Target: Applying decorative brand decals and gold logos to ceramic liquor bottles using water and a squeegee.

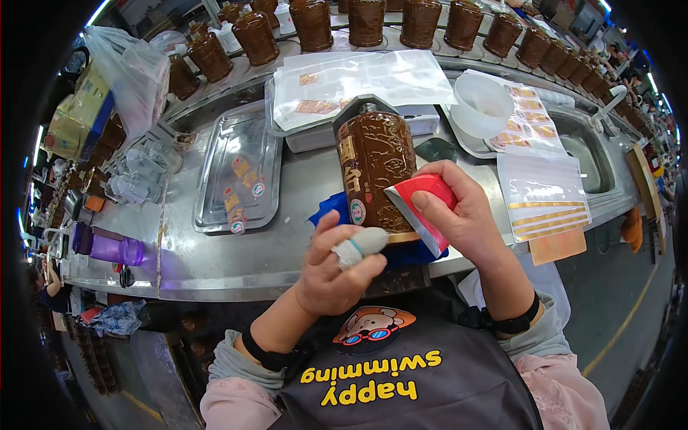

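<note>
A tall brown glazed bottle [376,161] with raised gold patterning stands on a blue cloth [331,206] on the steel bench, right in front of me. My left hand [337,269] steadies the bottle's lower edge; one finger is wrapped in white tape. My right hand [462,215] holds a red and silver label strip [423,204] against the bottle's right side near the base.
A steel tray [240,168] with small round stickers lies to the left. Behind the bottle sit clear label sheets [358,82] on a white tray, a white bowl [484,104], and gold-striped sheets [545,193] at right. A row of brown bottles [365,21] lines the back. A purple bottle [115,249] lies far left.
</note>
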A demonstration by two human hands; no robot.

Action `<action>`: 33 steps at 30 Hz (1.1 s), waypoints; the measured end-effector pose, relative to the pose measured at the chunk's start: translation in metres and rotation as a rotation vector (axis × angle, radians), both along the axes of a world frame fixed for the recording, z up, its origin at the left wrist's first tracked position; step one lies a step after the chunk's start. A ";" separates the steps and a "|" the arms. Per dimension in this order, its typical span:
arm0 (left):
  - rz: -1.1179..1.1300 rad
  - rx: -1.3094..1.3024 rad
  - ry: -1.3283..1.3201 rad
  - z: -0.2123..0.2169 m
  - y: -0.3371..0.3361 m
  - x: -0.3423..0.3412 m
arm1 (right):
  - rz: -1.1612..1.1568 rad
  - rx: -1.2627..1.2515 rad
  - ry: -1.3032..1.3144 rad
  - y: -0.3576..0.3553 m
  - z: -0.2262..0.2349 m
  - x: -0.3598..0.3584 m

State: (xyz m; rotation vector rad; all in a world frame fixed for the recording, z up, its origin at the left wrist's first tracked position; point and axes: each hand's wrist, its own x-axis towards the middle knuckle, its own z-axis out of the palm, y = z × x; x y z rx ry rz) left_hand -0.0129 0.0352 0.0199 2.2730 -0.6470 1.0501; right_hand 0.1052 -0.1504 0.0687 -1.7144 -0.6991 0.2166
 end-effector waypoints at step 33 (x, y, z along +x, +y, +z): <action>0.249 0.349 -0.054 -0.005 -0.014 -0.019 | -0.004 0.044 0.016 0.000 -0.008 0.002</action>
